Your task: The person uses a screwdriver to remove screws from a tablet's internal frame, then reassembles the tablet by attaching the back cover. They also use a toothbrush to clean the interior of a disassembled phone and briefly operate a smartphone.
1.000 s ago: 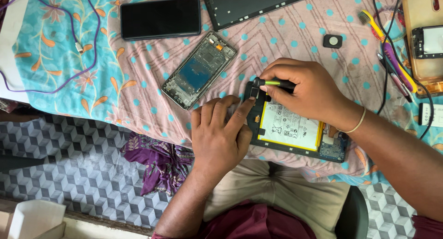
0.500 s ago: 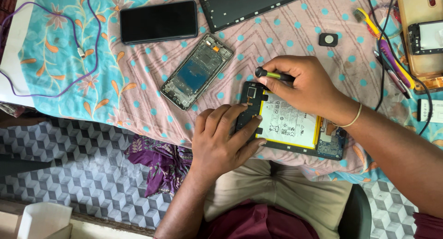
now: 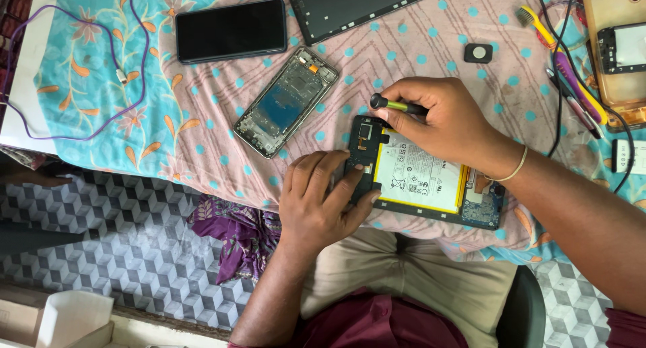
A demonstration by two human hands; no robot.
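left hand (image 3: 316,203) clamps opened black phone with white battery (image 3: 420,173) on dotted pink cloth (image 3: 431,39); right hand (image 3: 444,119), pinching green-handled screwdriver (image 3: 397,106), has slid from a second ago toward camera corner, tip placement hidden

Matt printed cotton cloth (image 3: 202,153) covers the work surface; a glossy black glass-fronted phone (image 3: 231,30) lies beside a bare metal phone frame (image 3: 286,101); the opened phone (image 3: 424,176) shows a smooth white paper-labelled battery; the screwdriver (image 3: 397,106) has a plastic handle.
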